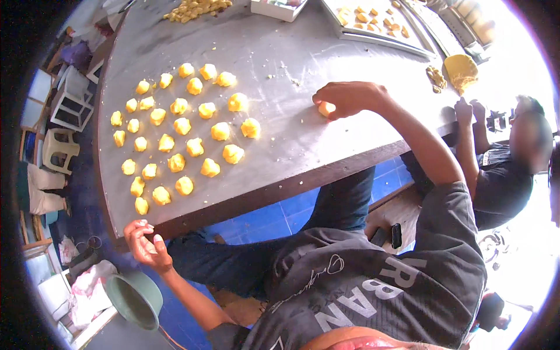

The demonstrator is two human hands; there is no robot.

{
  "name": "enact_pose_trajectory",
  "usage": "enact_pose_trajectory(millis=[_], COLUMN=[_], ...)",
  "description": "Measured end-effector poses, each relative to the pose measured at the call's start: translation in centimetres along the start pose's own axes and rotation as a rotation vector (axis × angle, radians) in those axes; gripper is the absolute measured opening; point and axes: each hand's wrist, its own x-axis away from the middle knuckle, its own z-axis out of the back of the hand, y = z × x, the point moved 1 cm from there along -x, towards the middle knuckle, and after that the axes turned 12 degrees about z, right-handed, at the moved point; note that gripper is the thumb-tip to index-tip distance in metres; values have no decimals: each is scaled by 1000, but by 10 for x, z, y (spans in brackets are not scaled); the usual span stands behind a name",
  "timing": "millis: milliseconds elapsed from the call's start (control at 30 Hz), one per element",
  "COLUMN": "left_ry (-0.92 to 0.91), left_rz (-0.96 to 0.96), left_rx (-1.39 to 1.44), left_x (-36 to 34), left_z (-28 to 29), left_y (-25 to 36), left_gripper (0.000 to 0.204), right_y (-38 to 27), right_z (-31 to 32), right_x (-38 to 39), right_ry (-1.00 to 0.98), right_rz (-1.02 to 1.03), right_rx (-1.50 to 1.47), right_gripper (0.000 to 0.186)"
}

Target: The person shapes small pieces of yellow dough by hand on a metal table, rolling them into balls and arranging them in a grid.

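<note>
My right hand (341,99) is curved over a small pale piece of dough (325,109) on the grey table (286,140), fingers wrapped round it. My left hand (149,245) is at the near left edge of the table, palm turned up, fingers loosely bent and apart, holding nothing. Just beyond it, several yellow lumps of dough (182,125) lie in loose rows over the left half of the table, the nearest close to my fingertips.
Shaped pieces (198,9) lie at the back left, beside a white box (271,10) and a tray of pieces (379,23). At the right a co-worker (499,175) handles a yellow mass (461,70). A green basin (134,297) and stool (58,146) stand left.
</note>
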Motion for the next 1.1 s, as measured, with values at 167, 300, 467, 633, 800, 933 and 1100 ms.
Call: enact_pose_trajectory(millis=[167,300,467,633,800,933,1100], left_ry=[3,15,-25,-50,4,-8,-17], left_rz=[-11,-27,-50,-59,-35,-33,-21], left_rx=[-30,-31,-64,-96,-76,-80,-66], left_x=[1,0,-2,1,-2,1,1], left_z=[3,2,2,8,0,4,1], left_y=[-3,-1,2,1,6,-2,3], left_gripper=[22,23,22,20,16,16,14], right_y=[5,14,11,-3,4,4,8], right_z=[2,-11,-23,5,-16,-16,-16], right_x=[3,26,20,15,19,14,16], right_ry=[-60,183,201,7,181,97,60], right_rz=[-50,8,116,-128,148,30,57], right_rx=[-55,-74,-58,-27,-136,-8,-41], right_gripper=[55,61,65,51,47,49,40])
